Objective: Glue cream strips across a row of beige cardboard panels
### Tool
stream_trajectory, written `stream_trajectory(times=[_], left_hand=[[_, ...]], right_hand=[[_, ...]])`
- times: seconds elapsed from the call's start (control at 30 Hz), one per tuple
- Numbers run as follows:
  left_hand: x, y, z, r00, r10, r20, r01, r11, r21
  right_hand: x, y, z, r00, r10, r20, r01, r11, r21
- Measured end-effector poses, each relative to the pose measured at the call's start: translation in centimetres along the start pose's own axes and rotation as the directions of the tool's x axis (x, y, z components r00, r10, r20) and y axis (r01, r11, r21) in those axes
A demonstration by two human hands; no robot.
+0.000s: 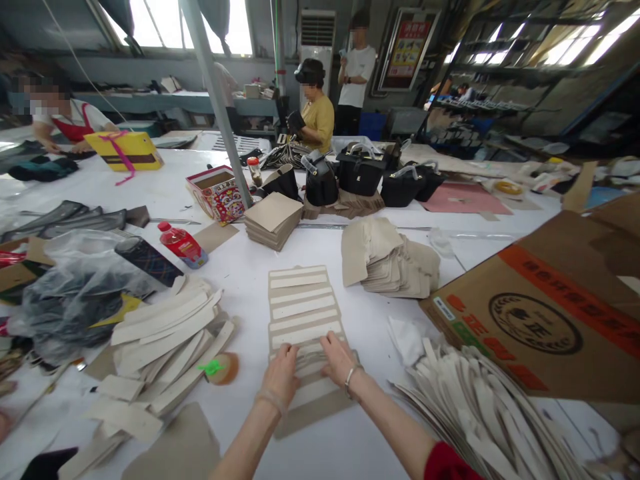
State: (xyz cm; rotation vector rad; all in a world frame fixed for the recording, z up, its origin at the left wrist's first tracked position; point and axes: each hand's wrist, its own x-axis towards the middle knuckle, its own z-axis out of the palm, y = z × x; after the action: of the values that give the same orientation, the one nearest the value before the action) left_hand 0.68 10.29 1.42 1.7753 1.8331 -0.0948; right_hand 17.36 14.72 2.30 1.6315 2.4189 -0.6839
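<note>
Several grey-beige card pieces (280, 291) lie overlapped in a column in front of me, with pale strips (303, 307) across them. At the column's near part, my left hand (280, 381) pinches one end of a curved pale strip (309, 355). My right hand (341, 363), a bracelet at its wrist, has its fingers closed on the strip's other end. The strip spans the gap between both hands, just over the card; whether it touches the card I cannot tell. Its ends are hidden by my fingers.
Loose strips (165, 320) and a small glue-coloured pot (226, 369) with a green top lie left. Stacked card (273, 220) and a fanned card pile (395, 260) stand beyond. At right are bundled strips (470, 407) and a large carton (545, 313). Black bags (360, 170) stand farther back.
</note>
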Motion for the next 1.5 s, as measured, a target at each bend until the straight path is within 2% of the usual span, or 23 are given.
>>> stream_trajectory(times=[0.1,0.2,0.57,0.7,0.77,0.83,1.0,1.07,1.13,1.33,1.43,1.5], left_hand=[[2.2,0.0,-0.8,0.999,-0.044,0.016,0.044,0.998,0.037],[2.7,0.1,-0.6,0.996,-0.071,0.049,0.068,0.996,0.063],[0.7,0.9,-0.3,0.990,-0.069,0.124,0.058,0.994,0.089],[-0.8,0.6,-0.2,0.997,0.045,0.059,-0.048,0.997,0.053],[-0.6,0.1,-0.6,0.997,0.047,0.061,-0.048,0.999,0.011],[0.7,-0.3,-1.4,0.998,0.028,0.056,-0.028,1.000,-0.005],[6.0,-1.0,-4.0,0.996,0.041,-0.082,-0.038,0.999,0.031],[7.4,-1.0,-4.4,0.996,0.040,-0.074,-0.037,0.999,0.039],[7.8,-0.9,-4.2,0.996,0.046,-0.070,-0.043,0.998,0.046],[6.1,-0.5,-3.0,0.997,0.060,-0.038,-0.059,0.997,0.040],[5.4,-0.5,-3.5,0.996,0.086,-0.015,-0.085,0.995,0.049],[5.8,-0.6,-4.4,0.995,0.100,-0.016,-0.099,0.994,0.044]], right_hand=[[2.5,0.4,-0.1,0.999,0.036,0.021,-0.036,0.999,-0.009],[3.1,0.8,0.5,0.998,0.053,0.043,-0.053,0.999,-0.008],[0.5,0.8,1.7,0.996,0.062,0.058,-0.060,0.998,-0.024],[-0.9,0.8,1.5,0.999,-0.051,0.000,0.051,0.998,-0.038],[-0.7,0.9,0.8,0.995,-0.103,0.009,0.103,0.995,-0.014],[0.6,0.9,-0.4,0.994,-0.105,0.018,0.105,0.994,-0.004],[6.7,1.2,-3.4,0.993,-0.119,-0.013,0.118,0.990,-0.074],[8.5,1.4,-3.8,0.991,-0.134,0.001,0.133,0.988,-0.072],[9.2,1.8,-3.6,0.988,-0.152,0.015,0.152,0.986,-0.068],[6.6,2.2,-2.4,0.990,-0.135,0.042,0.137,0.990,-0.035],[5.6,2.0,-2.7,0.993,-0.110,0.051,0.109,0.994,0.019],[6.0,1.8,-3.6,0.990,-0.123,0.062,0.120,0.991,0.056]])
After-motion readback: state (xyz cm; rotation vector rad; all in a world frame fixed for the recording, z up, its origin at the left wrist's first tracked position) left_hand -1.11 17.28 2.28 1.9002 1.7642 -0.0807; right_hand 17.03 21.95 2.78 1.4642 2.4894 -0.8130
